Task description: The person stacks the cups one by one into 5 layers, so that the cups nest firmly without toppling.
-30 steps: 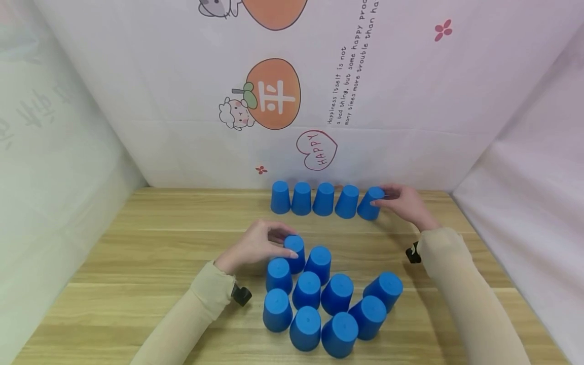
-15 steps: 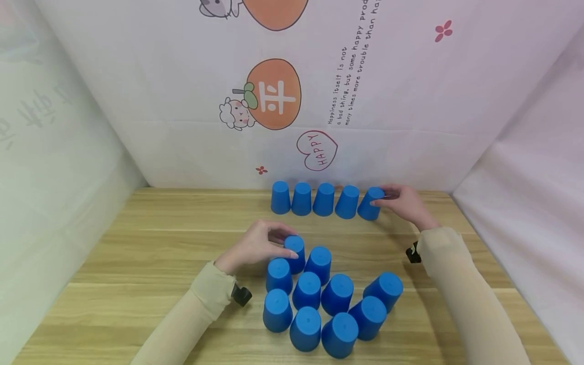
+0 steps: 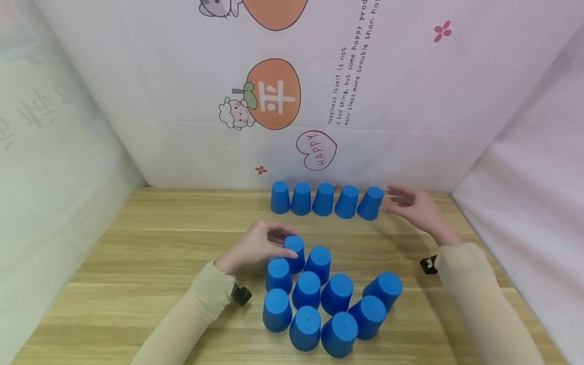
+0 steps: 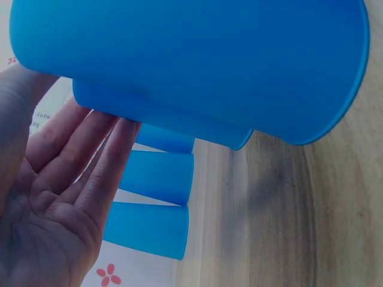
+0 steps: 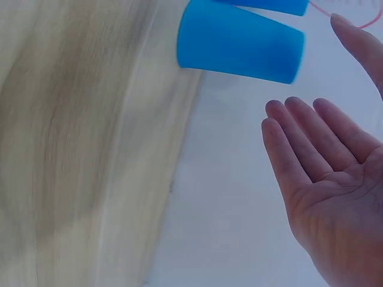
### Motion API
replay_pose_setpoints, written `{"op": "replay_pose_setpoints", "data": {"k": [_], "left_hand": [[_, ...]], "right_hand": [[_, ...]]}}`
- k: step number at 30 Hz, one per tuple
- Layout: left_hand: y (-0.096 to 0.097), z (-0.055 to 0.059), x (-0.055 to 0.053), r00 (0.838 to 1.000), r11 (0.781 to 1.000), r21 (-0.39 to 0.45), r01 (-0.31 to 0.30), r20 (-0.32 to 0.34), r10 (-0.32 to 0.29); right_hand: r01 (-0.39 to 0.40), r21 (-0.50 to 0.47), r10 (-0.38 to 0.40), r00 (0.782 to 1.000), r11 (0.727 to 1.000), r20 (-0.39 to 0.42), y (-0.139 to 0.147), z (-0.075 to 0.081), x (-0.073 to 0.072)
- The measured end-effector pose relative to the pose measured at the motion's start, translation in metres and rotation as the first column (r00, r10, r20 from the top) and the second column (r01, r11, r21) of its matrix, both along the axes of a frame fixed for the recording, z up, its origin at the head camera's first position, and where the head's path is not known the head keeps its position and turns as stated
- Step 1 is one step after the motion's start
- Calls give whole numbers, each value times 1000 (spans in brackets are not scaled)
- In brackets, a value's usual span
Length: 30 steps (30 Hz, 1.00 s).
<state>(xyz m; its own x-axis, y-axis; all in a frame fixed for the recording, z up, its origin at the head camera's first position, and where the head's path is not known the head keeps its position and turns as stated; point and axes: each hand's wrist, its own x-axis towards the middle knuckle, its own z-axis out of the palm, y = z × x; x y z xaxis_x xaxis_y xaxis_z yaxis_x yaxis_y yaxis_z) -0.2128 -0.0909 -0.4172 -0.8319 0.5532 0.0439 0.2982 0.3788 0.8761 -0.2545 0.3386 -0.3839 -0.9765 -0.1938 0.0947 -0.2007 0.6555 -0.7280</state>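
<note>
In the head view, my left hand [image 3: 260, 246] holds an upside-down blue cup [image 3: 294, 248] at the far-left corner of the near group, thumb on the near side and fingers behind. The left wrist view shows the fingers [image 4: 114, 158] against that cup, partly hidden by a nearer cup [image 4: 197, 60]. My right hand [image 3: 415, 205] is beside the rightmost blue cup [image 3: 371, 203] of the back row, its fingers spread. In the right wrist view a gap separates the open palm and fingers [image 5: 281, 155] from this cup [image 5: 239, 42].
Several more upside-down blue cups [image 3: 306, 328] stand close together on the wooden table [image 3: 173, 253] in front. A row of blue cups [image 3: 301, 198] runs along the printed white backdrop [image 3: 205, 152]. White cloth [image 3: 59, 177] hangs at both sides.
My right hand has let go of the rightmost back-row cup and moved a little to the right, its fingers spreading. My left hand and the cups have stayed in place.
</note>
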Motion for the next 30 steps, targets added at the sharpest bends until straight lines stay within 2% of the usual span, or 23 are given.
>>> {"op": "replay_pose_setpoints", "data": {"k": [7, 12, 18, 23, 30], "left_hand": [[-1, 1, 0, 1000, 1000, 8, 4, 4, -4], [-1, 0, -1, 1000, 1000, 15, 6, 2, -6], [-1, -1, -1, 1000, 1000, 17, 7, 4, -7], [-1, -1, -2, 1000, 1000, 15, 5, 6, -5], [0, 2, -1, 1000, 1000, 9, 3, 9, -3]], "right_hand": [[-31, 46, 33, 999, 998, -43, -2, 8, 30], [-80, 77, 82, 996, 994, -27, -9, 10, 54], [-144, 54, 144, 990, 988, 6, -19, 7, 82], [-220, -5, 220, 975, 976, 31, -21, 3, 101], [-331, -70, 337, 937, 941, 90, -19, -2, 122]]}}
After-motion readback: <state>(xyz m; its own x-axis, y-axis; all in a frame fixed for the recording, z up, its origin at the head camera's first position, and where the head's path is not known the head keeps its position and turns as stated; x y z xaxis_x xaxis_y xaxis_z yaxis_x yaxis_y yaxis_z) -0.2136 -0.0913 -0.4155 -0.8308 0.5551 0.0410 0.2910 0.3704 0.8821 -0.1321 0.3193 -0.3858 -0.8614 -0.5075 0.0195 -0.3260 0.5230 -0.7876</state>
